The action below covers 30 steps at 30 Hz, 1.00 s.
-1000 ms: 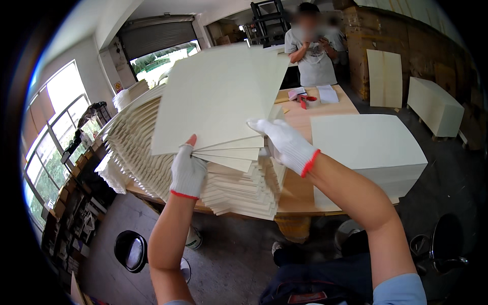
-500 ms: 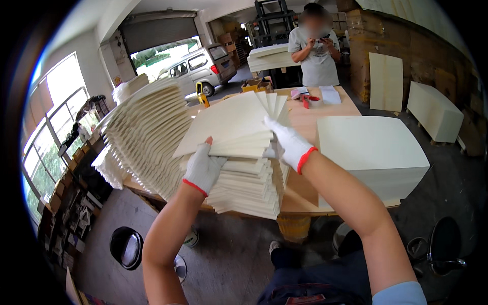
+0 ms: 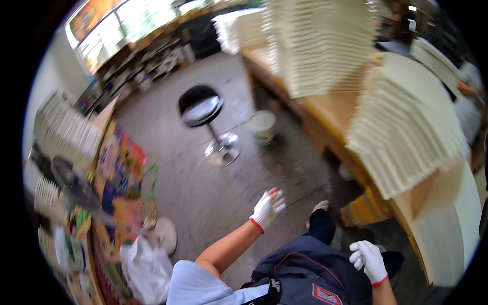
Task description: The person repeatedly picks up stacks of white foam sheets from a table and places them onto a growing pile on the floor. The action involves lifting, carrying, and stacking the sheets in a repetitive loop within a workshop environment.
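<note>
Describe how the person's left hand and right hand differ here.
The left hand shows bare skin at a fingertip; none shows on the right hand.
The left hand appears against the grey floor, out from the body; the right hand appears close beside the dark garment.
The left hand's fingers are spread; the right hand's are more curled.
Both wear white gloves with red cuffs, and neither visibly holds anything.

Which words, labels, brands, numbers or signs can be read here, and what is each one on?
None reads clearly enough to quote.
Red-edged patch on the dark apron: marks too small and blurred to read.
Black strap on the chest: small white marks, unreadable.
White bucket on the floor: faint marking, too blurred to read.
</note>
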Motion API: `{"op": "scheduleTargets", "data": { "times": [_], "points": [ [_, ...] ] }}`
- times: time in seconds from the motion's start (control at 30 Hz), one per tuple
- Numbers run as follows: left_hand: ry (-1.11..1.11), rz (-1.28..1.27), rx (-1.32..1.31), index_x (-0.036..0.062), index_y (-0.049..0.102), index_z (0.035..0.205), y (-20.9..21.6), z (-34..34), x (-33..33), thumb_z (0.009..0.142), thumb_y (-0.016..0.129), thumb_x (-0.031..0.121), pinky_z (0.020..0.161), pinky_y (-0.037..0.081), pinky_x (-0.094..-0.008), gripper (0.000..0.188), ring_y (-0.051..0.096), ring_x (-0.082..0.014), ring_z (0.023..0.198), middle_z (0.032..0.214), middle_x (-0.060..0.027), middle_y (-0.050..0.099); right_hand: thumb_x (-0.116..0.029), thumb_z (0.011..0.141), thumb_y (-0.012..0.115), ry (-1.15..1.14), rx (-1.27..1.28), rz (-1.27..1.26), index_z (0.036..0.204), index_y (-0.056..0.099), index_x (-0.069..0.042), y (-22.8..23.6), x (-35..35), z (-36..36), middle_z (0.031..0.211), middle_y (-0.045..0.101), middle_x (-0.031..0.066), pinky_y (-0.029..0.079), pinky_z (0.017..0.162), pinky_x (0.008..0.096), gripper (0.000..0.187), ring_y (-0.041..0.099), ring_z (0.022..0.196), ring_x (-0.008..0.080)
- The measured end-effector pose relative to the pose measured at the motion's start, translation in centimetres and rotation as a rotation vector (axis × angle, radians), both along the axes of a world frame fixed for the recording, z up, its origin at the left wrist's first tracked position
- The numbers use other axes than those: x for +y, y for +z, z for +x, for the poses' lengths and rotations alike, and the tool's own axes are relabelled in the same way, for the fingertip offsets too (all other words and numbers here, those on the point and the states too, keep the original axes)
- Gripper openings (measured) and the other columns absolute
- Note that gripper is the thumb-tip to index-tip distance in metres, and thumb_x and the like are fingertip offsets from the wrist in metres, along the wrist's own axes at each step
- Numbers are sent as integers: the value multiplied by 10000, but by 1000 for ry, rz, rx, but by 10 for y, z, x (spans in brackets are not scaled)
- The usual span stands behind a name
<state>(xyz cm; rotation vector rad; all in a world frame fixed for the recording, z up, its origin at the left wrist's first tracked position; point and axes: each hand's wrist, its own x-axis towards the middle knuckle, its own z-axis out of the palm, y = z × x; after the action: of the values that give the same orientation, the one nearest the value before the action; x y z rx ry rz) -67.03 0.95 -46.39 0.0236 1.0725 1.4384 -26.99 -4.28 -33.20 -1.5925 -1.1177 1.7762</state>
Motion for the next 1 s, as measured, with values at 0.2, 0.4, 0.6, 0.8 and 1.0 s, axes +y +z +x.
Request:
{"op": "scheduleTargets", "data": {
  "times": [0.2,0.4,0.6,0.8,1.0],
  "points": [
    [-3,-661,574,83,554,1401,-199,-70,-273,1029,550,300,952,523,-411,431,660,-292,1097,1252,-146,683,-209,1079,560,173,-175,209,1230,610,-28,-103,6,-95,1044,649,115,434,782,307,241,572,889,180],
    [-677,-1211,557,53,498,1499,-235,-6,-469,979,557,421,1133,448,-427,641,554,-374,1398,1466,-259,593,-119,1047,610,129,-459,748,1483,533,-39,-172,12,-164,1440,609,147,436,1137,382,450,578,1329,277],
    [-811,-1093,430,56,519,1491,-281,19,-484,910,603,472,1151,448,-431,719,556,-402,1394,1496,-268,567,-174,1009,646,203,-950,699,1483,525,-61,-261,-12,-95,1511,561,161,396,1176,424,502,515,1406,344],
    [-640,-941,512,32,539,1455,-266,11,-438,923,609,430,1146,448,-403,669,579,-386,1372,1461,-240,608,-255,1022,641,201,-946,237,1416,580,-54,-323,-28,-29,1396,655,193,458,1099,417,447,618,1287,366],
    [-616,-967,584,91,571,1416,-267,9,-449,897,627,442,1079,497,-416,629,655,-386,1259,1347,-233,680,-289,1028,624,303,-952,222,1395,602,-54,-322,-34,-50,1345,684,208,480,1072,419,437,649,1245,365]
  ]
}}
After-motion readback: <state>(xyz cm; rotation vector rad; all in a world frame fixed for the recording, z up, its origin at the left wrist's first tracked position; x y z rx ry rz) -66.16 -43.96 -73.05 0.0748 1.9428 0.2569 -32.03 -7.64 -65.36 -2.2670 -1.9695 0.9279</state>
